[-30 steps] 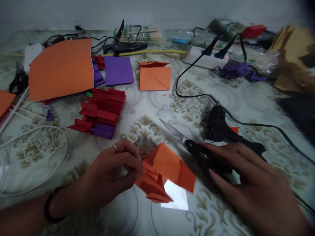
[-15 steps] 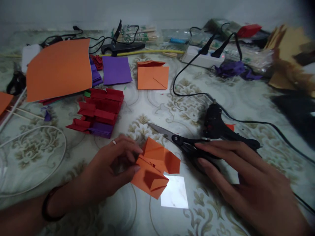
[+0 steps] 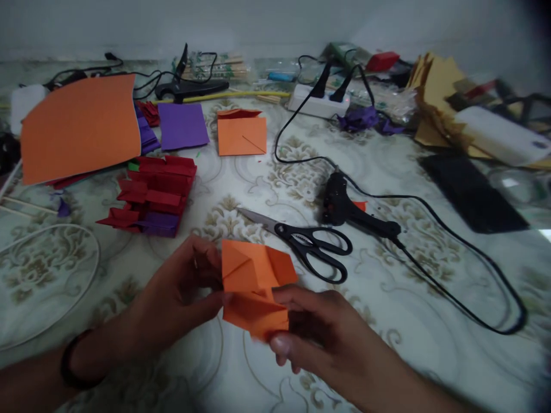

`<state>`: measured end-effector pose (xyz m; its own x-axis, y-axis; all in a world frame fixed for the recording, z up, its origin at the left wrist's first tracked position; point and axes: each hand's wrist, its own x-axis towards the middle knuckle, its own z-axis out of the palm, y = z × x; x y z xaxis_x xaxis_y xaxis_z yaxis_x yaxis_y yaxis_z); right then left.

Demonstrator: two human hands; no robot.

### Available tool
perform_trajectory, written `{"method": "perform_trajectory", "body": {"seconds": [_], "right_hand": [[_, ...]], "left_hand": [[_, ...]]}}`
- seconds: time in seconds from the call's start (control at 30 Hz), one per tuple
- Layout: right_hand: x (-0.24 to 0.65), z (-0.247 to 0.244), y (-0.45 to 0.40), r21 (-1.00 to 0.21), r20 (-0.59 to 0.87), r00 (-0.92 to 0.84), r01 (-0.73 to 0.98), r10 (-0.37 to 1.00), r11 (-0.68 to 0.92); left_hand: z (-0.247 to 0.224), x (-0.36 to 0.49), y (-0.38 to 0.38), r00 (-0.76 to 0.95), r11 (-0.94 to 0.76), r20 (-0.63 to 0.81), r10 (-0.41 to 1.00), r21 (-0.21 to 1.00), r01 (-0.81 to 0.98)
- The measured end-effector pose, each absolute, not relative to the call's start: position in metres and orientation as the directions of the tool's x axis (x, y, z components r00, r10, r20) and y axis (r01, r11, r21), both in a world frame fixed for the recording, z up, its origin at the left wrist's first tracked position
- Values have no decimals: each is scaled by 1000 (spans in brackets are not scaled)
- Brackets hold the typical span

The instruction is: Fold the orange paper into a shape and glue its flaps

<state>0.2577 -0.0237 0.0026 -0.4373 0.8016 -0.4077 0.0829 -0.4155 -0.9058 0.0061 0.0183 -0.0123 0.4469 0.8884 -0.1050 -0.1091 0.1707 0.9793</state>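
Note:
A folded orange paper piece point(image 3: 249, 267) with raised flaps is between my two hands, low in the middle of the head view. My left hand point(image 3: 185, 292) pinches its left edge between thumb and fingers. On the right side, my right hand point(image 3: 318, 332) grips the lower flap, thumb in front and fingers partly hidden behind. Just beyond my right hand lie black-handled scissors point(image 3: 307, 244) with their handles spread apart, blades pointing left. A black glue gun point(image 3: 359, 209) rests on its side behind them.
Folded red and purple paper boxes point(image 3: 157, 195) lie left of centre. Behind are another folded orange paper point(image 3: 241, 135), a purple square point(image 3: 183, 126) and a large orange sheet point(image 3: 81, 129). A cord runs from the white power strip point(image 3: 318, 103). A black phone-like slab point(image 3: 473, 192) lies right.
My right hand has left the scissors and taken hold of the orange paper's right side. The paper has turned and its flaps stand more open. The view has shifted to the right.

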Motion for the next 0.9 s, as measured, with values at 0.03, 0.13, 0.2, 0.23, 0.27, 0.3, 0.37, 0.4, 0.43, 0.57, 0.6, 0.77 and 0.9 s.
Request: {"method": "perform_trajectory", "body": {"seconds": [0.03, 0.13, 0.2, 0.23, 0.27, 0.3, 0.37, 0.4, 0.43, 0.57, 0.6, 0.77, 0.9], "right_hand": [[256, 2, -23, -898, -421, -441, 78, 793, -433], [254, 0, -20, -884, -439, -402, 34, 803, -466], [253, -1, -19, -886, -435, -362, 12, 824, -463], [252, -2, -18, -889, -430, -351, 3, 832, -458], [252, -3, -17, -892, -424, -346, -3, 837, -453], [251, -3, -16, -894, -417, -349, -9, 839, -448], [248, -4, -13, -897, -406, -362, -16, 839, -441], [246, -5, -11, -899, -399, -372, -24, 838, -438], [244, -6, -9, -900, -390, -378, -37, 840, -434], [234, -12, -1, -910, -322, -326, -150, 889, -386], [233, -14, 0, -915, -295, -299, -185, 907, -359], [235, -19, 3, -926, -223, -360, -212, 906, -313], [242, -15, 1, -913, -285, -442, -147, 851, -382]], "left_hand": [[-13, 7, 16, 481, 187, -110, 870, 976, -115], [-15, 8, 14, 549, 241, -145, 823, 965, -106], [-16, 9, 16, 543, 263, -145, 827, 954, -146], [-17, 9, 17, 521, 268, -142, 842, 947, -175], [-17, 9, 19, 493, 257, -123, 861, 942, -214], [-17, 9, 20, 492, 245, -102, 865, 941, -234], [-17, 8, 22, 511, 233, -98, 854, 950, -207], [-17, 7, 22, 522, 236, -118, 845, 957, -166], [-17, 6, 22, 521, 243, -149, 840, 963, -118], [-16, 3, 21, 448, 244, -214, 868, 970, -10], [-16, 3, 21, 433, 238, -215, 876, 971, 1], [-15, 5, 22, 405, 196, -173, 898, 981, -14], [-13, 4, 22, 445, 187, -127, 887, 978, -92]]}}
